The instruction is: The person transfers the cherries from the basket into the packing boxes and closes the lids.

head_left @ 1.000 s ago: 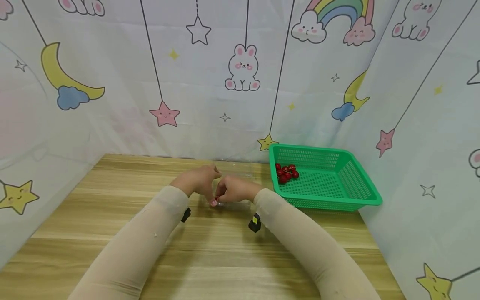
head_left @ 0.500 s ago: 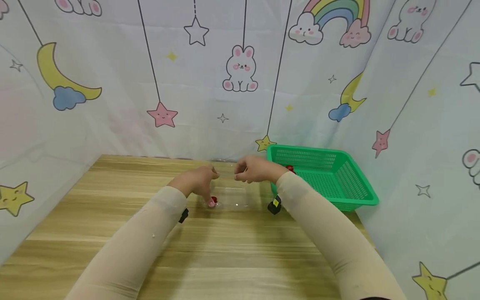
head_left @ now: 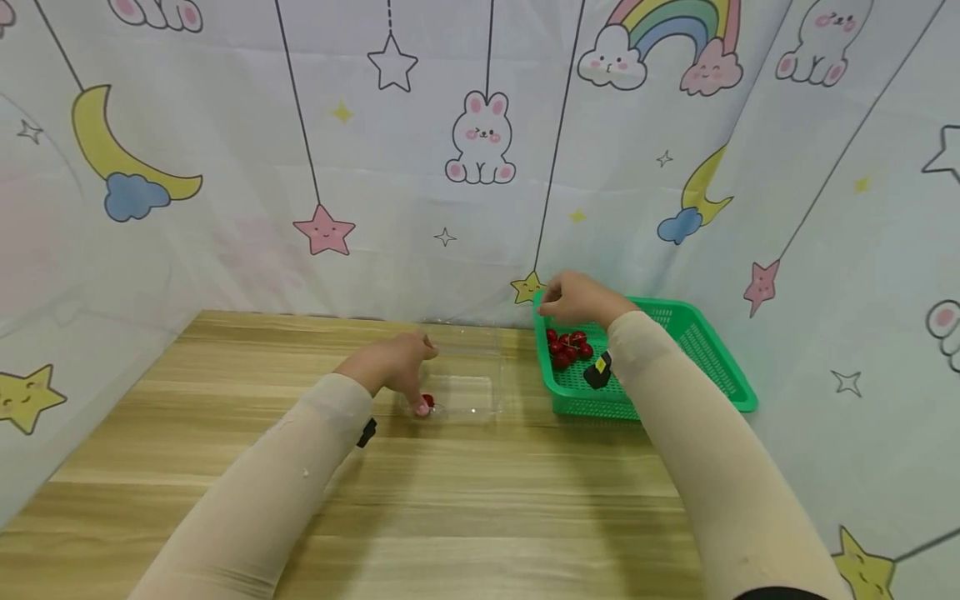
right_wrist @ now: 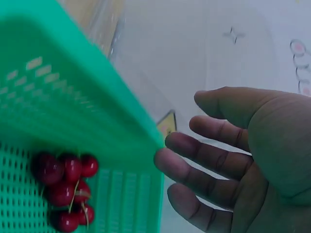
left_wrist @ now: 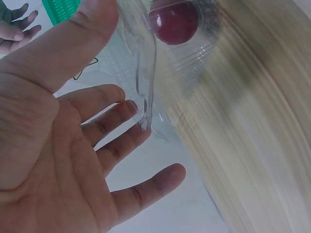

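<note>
Since half a second ago, the right hand [head_left: 581,298] has travelled from above the clear plastic container [head_left: 465,396] to the left part of the green basket [head_left: 581,406], while the left hand [head_left: 395,362] has stayed where it was. Its fingers, slightly bent and apart from one another, hold nothing, and it hangs over the basket's left rim.

The left hand spans the left side of the container, thumb at the near corner and index finger toward the far end. It is relaxed rather than clenched, with some fingertips touching the plastic edge (the left wrist view shows the palm open and the little finger standing clear).

One red cherry [head_left: 428,401] sits in the container's near left corner, just beside the left thumb. More cherries [head_left: 568,348], some with stems, lie clustered at the left end of the basket, below the right hand and apart from it.

Container and basket both stand on the wood-grain tabletop [head_left: 487,492], the basket to the right. Pale sleeves [head_left: 277,475] cover both arms, and a small black device [head_left: 598,371] shows at the right wrist. Behind hangs a white cloth [head_left: 390,167] printed with rabbits, stars and moons.
</note>
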`<state>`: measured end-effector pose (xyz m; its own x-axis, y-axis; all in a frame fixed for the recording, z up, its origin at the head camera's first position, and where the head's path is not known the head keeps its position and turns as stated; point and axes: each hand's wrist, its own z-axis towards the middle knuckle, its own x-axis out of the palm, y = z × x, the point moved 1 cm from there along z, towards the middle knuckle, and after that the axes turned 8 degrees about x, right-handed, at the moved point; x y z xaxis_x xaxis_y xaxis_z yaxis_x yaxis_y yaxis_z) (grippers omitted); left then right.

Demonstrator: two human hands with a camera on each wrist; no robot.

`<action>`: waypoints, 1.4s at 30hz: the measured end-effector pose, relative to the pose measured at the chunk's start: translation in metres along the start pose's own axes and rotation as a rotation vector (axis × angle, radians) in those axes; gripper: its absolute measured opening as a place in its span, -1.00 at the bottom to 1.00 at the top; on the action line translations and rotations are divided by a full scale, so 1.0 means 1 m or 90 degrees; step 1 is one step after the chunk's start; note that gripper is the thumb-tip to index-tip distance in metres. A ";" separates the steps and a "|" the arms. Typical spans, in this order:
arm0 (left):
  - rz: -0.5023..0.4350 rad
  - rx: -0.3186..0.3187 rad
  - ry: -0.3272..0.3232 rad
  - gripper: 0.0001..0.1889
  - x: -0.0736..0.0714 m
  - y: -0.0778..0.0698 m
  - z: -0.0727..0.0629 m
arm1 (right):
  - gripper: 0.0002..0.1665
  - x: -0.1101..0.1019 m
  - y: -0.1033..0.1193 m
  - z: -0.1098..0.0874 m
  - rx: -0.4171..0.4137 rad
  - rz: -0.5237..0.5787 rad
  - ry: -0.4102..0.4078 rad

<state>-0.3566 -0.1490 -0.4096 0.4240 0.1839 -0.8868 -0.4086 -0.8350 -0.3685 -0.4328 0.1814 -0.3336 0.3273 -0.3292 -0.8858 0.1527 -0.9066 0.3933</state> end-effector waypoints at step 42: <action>0.040 0.000 0.003 0.20 0.000 -0.005 0.001 | -0.57 0.036 -0.107 0.039 0.154 -0.049 0.118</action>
<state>-0.3558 -0.1443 -0.4084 0.4013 0.1283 -0.9069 -0.4343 -0.8451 -0.3117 -0.4733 0.2563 -0.4174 0.4917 -0.2231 -0.8417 -0.0359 -0.9710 0.2364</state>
